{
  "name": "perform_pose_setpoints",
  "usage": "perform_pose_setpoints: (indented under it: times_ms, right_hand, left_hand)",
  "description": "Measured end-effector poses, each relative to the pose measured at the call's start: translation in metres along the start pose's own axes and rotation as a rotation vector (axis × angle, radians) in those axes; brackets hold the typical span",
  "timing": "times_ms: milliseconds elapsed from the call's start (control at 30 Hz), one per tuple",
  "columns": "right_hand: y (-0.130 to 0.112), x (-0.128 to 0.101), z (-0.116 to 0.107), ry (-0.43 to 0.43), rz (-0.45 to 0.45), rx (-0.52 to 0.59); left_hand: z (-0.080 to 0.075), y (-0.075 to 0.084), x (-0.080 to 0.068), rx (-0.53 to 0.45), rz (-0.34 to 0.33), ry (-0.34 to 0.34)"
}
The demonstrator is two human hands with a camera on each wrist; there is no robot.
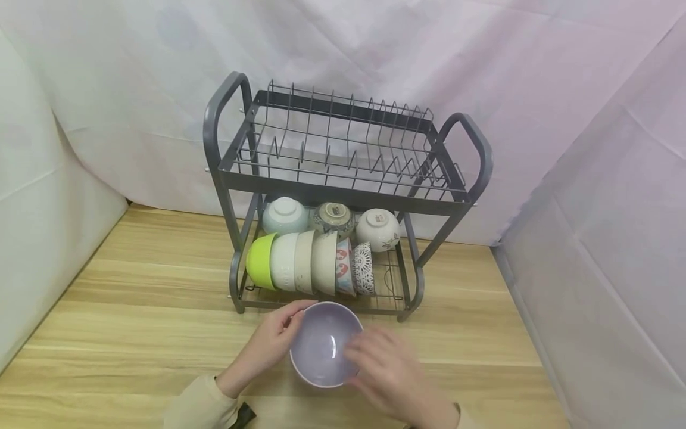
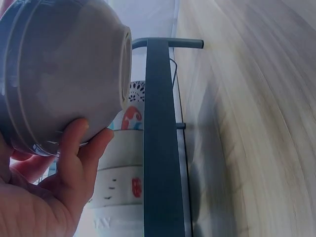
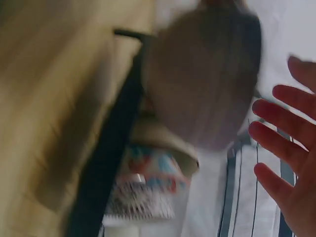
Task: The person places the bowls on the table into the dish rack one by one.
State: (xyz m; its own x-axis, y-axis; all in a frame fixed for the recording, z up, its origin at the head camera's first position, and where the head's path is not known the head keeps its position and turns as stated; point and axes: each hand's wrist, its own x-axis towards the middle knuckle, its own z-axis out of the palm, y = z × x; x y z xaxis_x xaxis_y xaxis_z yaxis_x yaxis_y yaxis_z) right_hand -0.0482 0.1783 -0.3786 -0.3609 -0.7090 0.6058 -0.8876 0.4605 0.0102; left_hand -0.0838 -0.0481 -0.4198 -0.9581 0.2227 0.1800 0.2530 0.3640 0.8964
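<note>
**One hand on the bowl**

My left hand (image 1: pixel 270 345) grips the lilac bowl (image 1: pixel 326 344) by its left rim, holding it above the wooden table (image 1: pixel 134 310) just near of the dish rack (image 1: pixel 343 196). My right hand (image 1: pixel 393 372) hovers beside it, fingers spread, holding nothing. A one-sided grip could let the bowl tip or slip and knock the rack's near rail or the stacked bowls (image 1: pixel 311 262).
</note>
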Motion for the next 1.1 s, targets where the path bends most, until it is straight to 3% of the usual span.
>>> perform_pose_setpoints:
  times_ms: [100,200,433,733,900,1000,1100]
  right_hand:
    - [-0.015,-0.003,0.008,-0.157,-0.045,-0.043]
    - [-0.021,-0.006,0.015,-0.201,-0.072,-0.065]
    - [-0.022,-0.014,0.021,-0.184,-0.091,-0.132]
    - [-0.019,-0.019,0.023,-0.122,-0.109,-0.130]
    - [-0.017,-0.019,0.020,-0.083,-0.103,-0.085]
    - [-0.016,-0.018,0.017,-0.055,-0.059,-0.017]
    - [-0.013,-0.015,0.012,0.013,-0.012,0.061]
  left_hand:
    - [0.003,0.001,0.000,-0.006,0.006,-0.031]
    - [0.004,0.002,0.000,-0.006,0.001,-0.052]
    - [0.007,0.003,-0.001,0.004,0.001,-0.069]
    - [0.006,0.007,0.002,0.009,0.003,-0.115]
    - [0.003,0.011,0.002,-0.067,-0.032,-0.162]
    - [0.000,0.014,0.002,-0.161,-0.069,-0.183]
    - [-0.005,0.016,0.003,-0.183,-0.042,-0.150]
